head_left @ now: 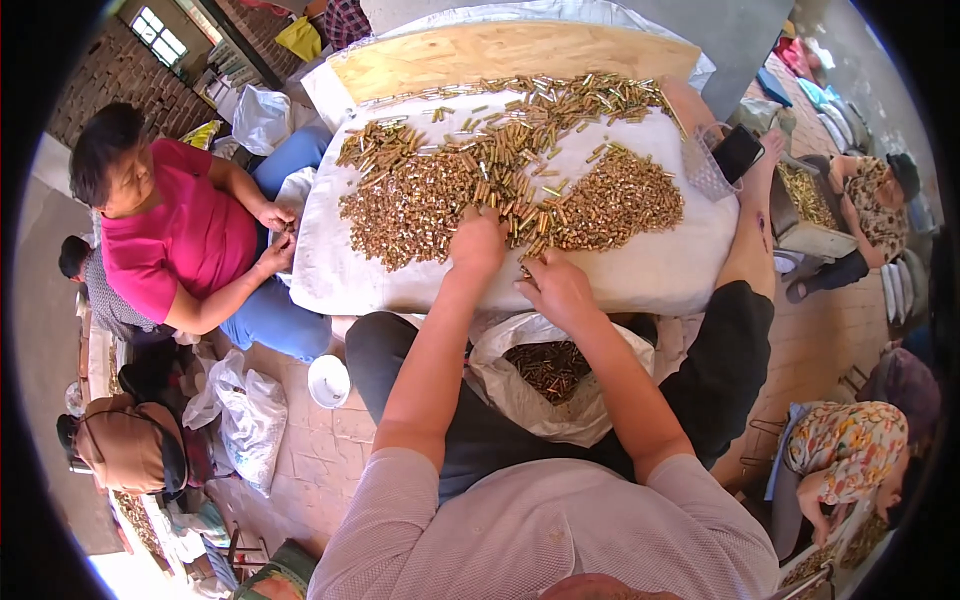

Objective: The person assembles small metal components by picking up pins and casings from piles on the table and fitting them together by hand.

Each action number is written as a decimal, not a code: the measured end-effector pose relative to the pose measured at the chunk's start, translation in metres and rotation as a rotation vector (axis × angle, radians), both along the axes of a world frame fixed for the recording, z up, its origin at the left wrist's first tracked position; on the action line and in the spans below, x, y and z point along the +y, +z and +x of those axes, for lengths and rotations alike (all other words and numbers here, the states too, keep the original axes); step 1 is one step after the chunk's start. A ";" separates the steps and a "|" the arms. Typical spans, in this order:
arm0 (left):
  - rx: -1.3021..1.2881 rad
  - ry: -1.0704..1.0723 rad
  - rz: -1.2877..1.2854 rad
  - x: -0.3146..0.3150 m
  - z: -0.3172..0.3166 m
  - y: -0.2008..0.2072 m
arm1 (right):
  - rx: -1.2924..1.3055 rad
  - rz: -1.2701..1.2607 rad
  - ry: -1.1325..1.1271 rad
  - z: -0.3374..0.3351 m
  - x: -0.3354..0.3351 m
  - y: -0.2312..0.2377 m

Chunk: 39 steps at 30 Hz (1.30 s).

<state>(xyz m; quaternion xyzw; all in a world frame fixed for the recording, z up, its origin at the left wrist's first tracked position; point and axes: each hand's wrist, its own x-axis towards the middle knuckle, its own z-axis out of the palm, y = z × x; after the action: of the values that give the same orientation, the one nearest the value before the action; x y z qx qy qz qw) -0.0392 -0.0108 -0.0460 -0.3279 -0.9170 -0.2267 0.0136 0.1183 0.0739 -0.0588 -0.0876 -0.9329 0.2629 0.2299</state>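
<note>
Small brass-coloured cylinders cover much of a table (330, 268) draped in pale cloth. They lie in a wide left heap (400, 205), a right heap (625, 205) and a loose band of longer pieces along the back. My left hand (478, 245) reaches into the right edge of the left heap, its fingers curled down and the tips hidden among the cylinders. Closer to me, my right hand (558, 288) pinches a few brass cylinders (527, 268) at the front of the right heap. An open white sack (490, 375) between my legs holds dark brownish pieces.
A wooden board (510, 58) borders the table's back. A person in pink (190, 235) sits at the left side. A white bucket (329, 382) and a filled plastic bag (250, 420) are on the floor. A phone (738, 153) rests by a mesh basket (708, 165). Other people work at both sides.
</note>
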 end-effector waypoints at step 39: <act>-1.462 -0.229 0.921 0.001 0.031 0.029 | 0.369 -1.475 0.022 0.022 0.038 0.015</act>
<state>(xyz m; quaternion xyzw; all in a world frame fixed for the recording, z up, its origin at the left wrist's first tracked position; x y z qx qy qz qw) -0.0078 -0.0101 -0.0167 -0.1521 -0.4744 -0.7286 -0.4701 0.1407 0.1120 -0.0440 -0.1638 -0.4627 0.8312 0.2612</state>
